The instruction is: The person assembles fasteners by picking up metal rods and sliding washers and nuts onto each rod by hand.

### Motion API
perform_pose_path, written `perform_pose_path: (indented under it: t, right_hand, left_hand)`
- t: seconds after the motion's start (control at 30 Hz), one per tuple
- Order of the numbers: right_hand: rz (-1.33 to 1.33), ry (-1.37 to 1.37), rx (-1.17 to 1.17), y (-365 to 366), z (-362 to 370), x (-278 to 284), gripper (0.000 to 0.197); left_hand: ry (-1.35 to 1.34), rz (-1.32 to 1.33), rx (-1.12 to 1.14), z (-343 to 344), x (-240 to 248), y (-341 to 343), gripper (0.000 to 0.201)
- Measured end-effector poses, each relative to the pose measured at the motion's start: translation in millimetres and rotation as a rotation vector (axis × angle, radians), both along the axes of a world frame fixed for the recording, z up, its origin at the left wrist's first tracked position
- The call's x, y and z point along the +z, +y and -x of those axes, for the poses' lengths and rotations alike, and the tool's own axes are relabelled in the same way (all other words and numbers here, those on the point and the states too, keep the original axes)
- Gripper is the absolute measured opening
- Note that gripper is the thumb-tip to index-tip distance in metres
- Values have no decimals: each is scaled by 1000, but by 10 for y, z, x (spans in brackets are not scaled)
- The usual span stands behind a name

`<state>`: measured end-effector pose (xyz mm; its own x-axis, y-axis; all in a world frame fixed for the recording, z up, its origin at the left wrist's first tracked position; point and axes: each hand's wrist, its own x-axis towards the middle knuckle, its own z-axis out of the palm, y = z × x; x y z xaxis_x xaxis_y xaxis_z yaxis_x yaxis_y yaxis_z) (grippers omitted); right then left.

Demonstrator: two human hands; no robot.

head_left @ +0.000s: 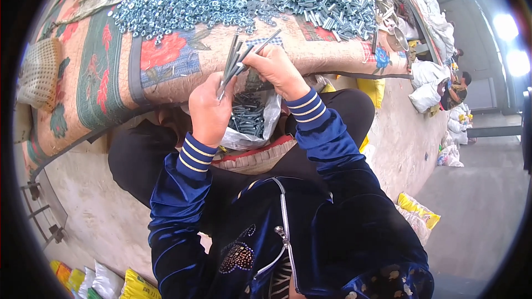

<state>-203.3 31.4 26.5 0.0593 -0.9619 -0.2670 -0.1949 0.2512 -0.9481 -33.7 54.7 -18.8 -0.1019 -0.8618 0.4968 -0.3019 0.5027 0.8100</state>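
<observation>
My left hand [210,108] is closed around several thin grey metal rods [230,58], which stick up past the fingers. Close beside it, my right hand [277,72] is pinched on a metal rod [269,41] that slants up to the right and crosses the others. Whether the rods carry threads or heads is too small to tell. Below the hands, between my legs, a clear plastic bag [271,119] stands with its mouth apart, holding many slim metal bolts [247,116]. A fabric-covered basket or bundle with a red rim [257,155] sits under the bag.
A flowered cloth-covered table [111,72] lies in front. On it are heaps of metal nuts [166,5] and short metal sleeves [330,0]. A woven basket [41,72] is at the left. Sacks [429,80] line the right, with a person [457,91] beyond.
</observation>
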Motion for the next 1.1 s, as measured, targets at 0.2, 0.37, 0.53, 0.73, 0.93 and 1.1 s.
perform_pose_path:
  t: [0.2, 0.37, 0.53, 0.73, 0.93, 1.1]
  right_hand:
    - [161, 203, 120, -54, 189, -159, 26]
    - [112, -236, 114, 2, 146, -26, 21]
    - [209, 531, 37, 3, 193, -9, 29]
    - [473, 1357, -338, -555, 1243, 2, 23]
    - [439, 1704, -279, -887, 1686, -261, 30]
    - [315, 87, -195, -501, 982, -50, 35]
  left_hand:
    - [184, -400, -79, 57, 143, 25, 12]
    - [185, -320, -74, 41, 152, -16, 15]
    - [259, -517, -177, 29, -64, -115, 19]
    - [535, -1027, -321, -101, -21, -119, 28]
    - [599, -1163, -509, -78, -27, -198, 30]
    - [585, -1182, -567, -78, 35, -155, 26]
